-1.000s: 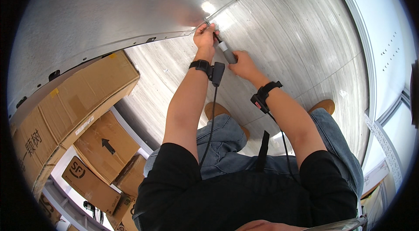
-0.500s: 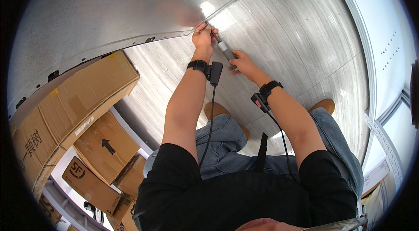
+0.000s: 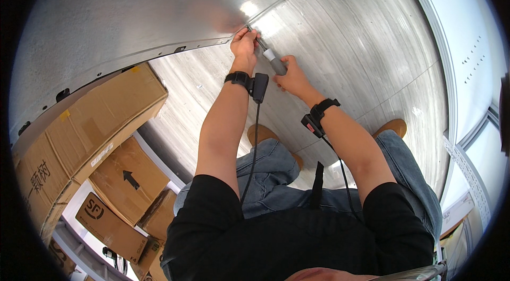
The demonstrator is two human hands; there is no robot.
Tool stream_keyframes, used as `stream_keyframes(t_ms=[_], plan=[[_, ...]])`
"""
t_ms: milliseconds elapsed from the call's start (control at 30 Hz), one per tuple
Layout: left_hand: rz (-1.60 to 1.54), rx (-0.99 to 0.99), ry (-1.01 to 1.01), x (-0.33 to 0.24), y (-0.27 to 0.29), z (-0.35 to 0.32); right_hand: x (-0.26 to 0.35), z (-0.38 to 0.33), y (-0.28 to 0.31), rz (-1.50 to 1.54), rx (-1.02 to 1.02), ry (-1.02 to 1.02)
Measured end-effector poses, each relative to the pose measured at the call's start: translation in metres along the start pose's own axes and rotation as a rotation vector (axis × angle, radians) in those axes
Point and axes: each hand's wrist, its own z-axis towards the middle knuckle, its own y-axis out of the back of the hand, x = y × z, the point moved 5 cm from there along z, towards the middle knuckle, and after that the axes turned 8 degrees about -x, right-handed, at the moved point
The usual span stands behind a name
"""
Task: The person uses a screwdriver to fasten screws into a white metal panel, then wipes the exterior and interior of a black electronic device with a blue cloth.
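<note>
We have the grey-handled tool point(image 3: 276, 64), a screwdriver by its look, over the pale floor point(image 3: 356, 42), its far end close to the grey metal panel point(image 3: 149, 7), about where the panel's edge turns. Our right hand point(image 3: 295, 77) has its fingers closed around the rear of the handle, while our left hand point(image 3: 244, 44) is at the front of the shaft, its fingers curled in beside the tip; at this size we can't tell whether they pinch the shaft, a small part or nothing. To do this step well, we would judge it best to steady the tip lightly with the left hand, hold the handle in line with the shaft and turn from the right wrist with even pressure, so that the tip doesn't slip and scratch the panel. The tool points away from us and a little to our left, toward the panel's edge; its long axis runs slantwise, the handle nearer us and to the right. Farther out, black wristbands point(image 3: 238, 78) circle both our wrists, and a long cardboard box point(image 3: 103, 116) lies alongside the panel at our left.
</note>
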Motion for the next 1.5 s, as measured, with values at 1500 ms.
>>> stream_keyframes(t_ms=[1500], plan=[[-0.048,-0.218,0.069,-0.021,-0.010,-0.013,0.005,-0.002,-0.004,0.207,0.119,-0.217]])
